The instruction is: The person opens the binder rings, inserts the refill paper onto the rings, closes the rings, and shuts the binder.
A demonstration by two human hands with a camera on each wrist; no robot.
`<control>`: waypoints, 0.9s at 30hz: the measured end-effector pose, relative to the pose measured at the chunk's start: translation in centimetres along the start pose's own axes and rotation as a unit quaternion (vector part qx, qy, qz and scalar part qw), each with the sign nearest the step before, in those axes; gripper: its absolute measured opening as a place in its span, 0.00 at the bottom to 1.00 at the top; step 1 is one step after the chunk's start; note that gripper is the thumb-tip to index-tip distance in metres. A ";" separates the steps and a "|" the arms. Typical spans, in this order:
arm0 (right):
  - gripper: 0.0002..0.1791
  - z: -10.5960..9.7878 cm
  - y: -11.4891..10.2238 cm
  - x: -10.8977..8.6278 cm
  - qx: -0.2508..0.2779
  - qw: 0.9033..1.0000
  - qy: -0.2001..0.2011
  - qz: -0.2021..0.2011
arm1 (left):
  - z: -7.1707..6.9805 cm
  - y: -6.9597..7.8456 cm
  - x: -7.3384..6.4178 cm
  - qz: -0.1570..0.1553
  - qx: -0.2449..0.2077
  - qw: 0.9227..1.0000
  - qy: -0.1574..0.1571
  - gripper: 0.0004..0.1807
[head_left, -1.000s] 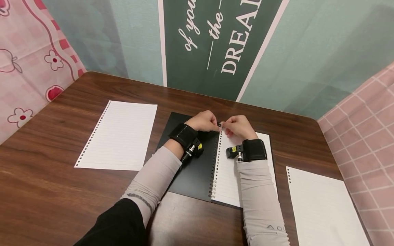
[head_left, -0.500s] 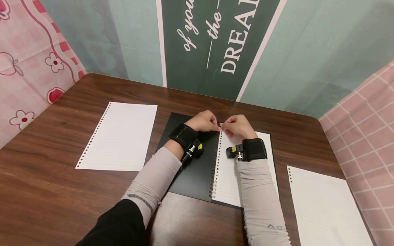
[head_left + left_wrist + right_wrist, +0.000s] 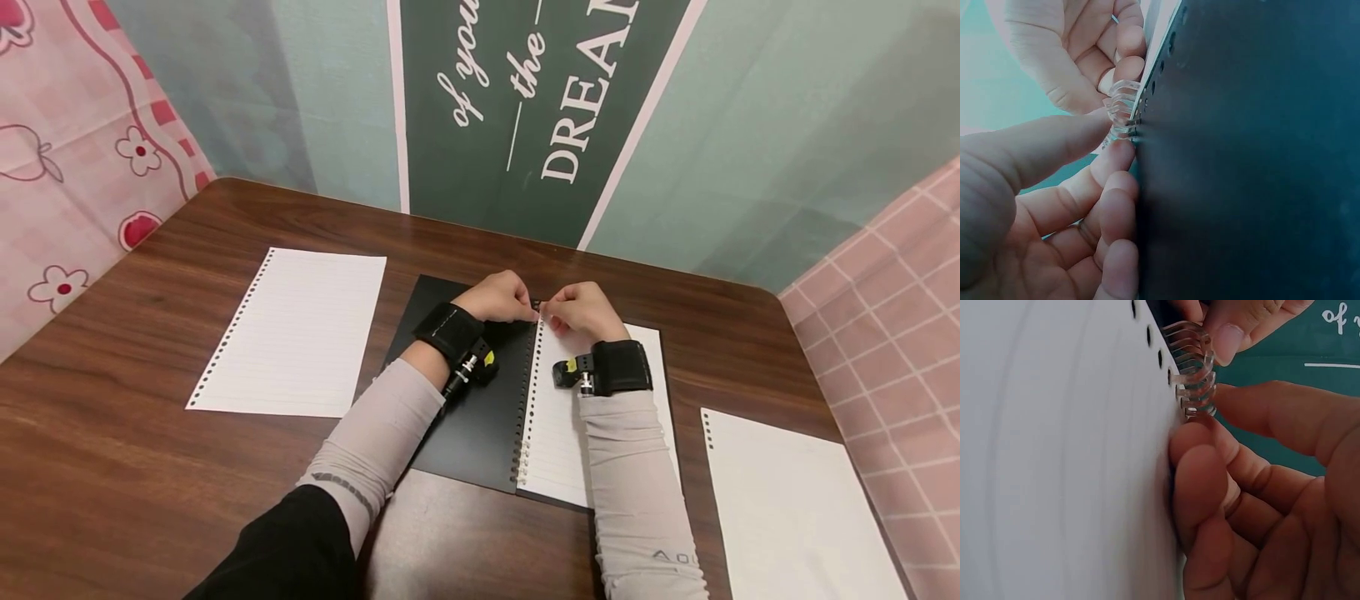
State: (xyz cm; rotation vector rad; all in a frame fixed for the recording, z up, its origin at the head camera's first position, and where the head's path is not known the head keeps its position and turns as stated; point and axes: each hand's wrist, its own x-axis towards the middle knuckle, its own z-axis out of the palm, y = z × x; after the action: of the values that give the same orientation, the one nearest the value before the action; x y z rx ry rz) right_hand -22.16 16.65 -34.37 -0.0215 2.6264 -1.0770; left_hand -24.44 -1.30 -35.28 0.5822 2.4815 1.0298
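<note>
A loose-leaf notebook lies open on the table, its black cover (image 3: 472, 437) on the left and lined, punched paper (image 3: 558, 425) on the right. At the far end of its spine, my left hand (image 3: 495, 297) and right hand (image 3: 585, 310) meet almost fingertip to fingertip. Between them are clear plastic binder rings (image 3: 1124, 103), which the left thumb and forefinger pinch. On the paper side, the right thumb and forefinger pinch the same rings (image 3: 1194, 375). Several rings pass through the punched holes there. Another group of clear rings (image 3: 523, 462) shows at the spine's near end.
A loose punched lined sheet (image 3: 300, 333) lies left of the notebook on the brown wooden table (image 3: 112, 467). Another sheet (image 3: 795, 508) lies at the right, near the pink tiled side. A green lettered hanging (image 3: 487, 183) stands behind the table's far edge.
Both hands stay at the far end of the spine with barely any visible movement. The head view shifts very slightly.
</note>
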 end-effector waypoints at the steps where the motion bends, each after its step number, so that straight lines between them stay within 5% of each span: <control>1: 0.12 0.0 0.0 0.0 0.002 1.000 0.000 0.000 | 0.0 0.0 0.0 0.000 -0.001 1.000 0.000 0.19; 27: 0.10 0.1 0.2 -0.1 0.030 1.000 0.007 0.008 | -0.5 0.1 -0.6 -0.008 -0.025 1.000 -0.008 0.17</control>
State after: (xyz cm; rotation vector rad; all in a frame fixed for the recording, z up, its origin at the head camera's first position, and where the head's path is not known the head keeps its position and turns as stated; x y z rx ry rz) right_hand -22.01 16.70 -34.52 0.0198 2.6007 -1.1526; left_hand -24.16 -1.82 -34.76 0.5533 2.4355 1.0735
